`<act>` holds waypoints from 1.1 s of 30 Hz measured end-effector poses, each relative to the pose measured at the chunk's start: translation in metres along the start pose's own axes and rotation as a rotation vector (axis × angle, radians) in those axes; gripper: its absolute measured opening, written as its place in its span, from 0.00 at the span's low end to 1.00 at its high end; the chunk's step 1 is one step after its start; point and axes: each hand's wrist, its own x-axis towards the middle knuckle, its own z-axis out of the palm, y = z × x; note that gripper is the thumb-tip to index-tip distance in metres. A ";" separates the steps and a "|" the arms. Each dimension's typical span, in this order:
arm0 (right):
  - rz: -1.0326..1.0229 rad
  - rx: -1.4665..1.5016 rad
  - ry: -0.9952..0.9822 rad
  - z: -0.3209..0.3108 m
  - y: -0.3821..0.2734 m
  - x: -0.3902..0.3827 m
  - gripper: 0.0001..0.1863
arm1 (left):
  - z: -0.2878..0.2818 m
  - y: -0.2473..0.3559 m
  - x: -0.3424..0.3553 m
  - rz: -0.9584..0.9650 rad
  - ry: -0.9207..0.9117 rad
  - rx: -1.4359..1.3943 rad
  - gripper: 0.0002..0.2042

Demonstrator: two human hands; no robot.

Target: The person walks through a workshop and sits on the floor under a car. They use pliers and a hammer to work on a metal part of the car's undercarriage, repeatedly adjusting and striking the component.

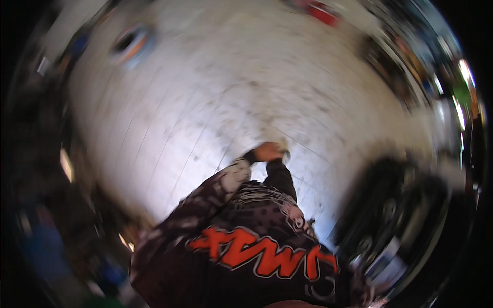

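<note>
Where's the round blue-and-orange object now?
Head view, upper left: the round blue-and-orange object is on the pale floor, ahead and left of the left hand.

Blur everywhere now: the left hand [268, 151] comes through soft, its grip unreadable, and the small greyish thing [286, 154] right beside it is too tiny to name! The right hand is lost from sight. Up left, a round blue-and-orange object [138, 52] streaks; near the top, a red shape [322, 13] smears; at right, dark clutter [380, 205] smudges together; the lower edge slices the patterned shirt [200, 280].
</note>
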 end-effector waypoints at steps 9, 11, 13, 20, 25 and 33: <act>0.234 0.374 0.053 -0.437 0.231 0.473 0.25 | 0.357 -0.183 0.418 -1.791 0.131 -0.621 0.20; 0.087 0.304 0.087 -0.508 0.183 0.527 0.25 | 0.351 -0.172 0.485 -1.706 0.239 -0.728 0.18; -0.070 0.196 0.140 -0.573 0.120 0.573 0.25 | 0.341 -0.169 0.555 -1.646 0.186 -0.690 0.18; -0.087 0.602 0.346 -0.799 -0.043 0.751 0.27 | 0.345 -0.236 0.941 -1.544 -0.006 -0.533 0.20; 0.009 0.648 0.416 -0.906 -0.098 0.833 0.27 | 0.344 -0.268 1.264 -1.200 -0.355 -0.361 0.20; 0.432 0.819 0.432 -0.965 -0.065 0.890 0.27 | 0.361 -0.232 1.725 -0.977 -0.390 -0.134 0.19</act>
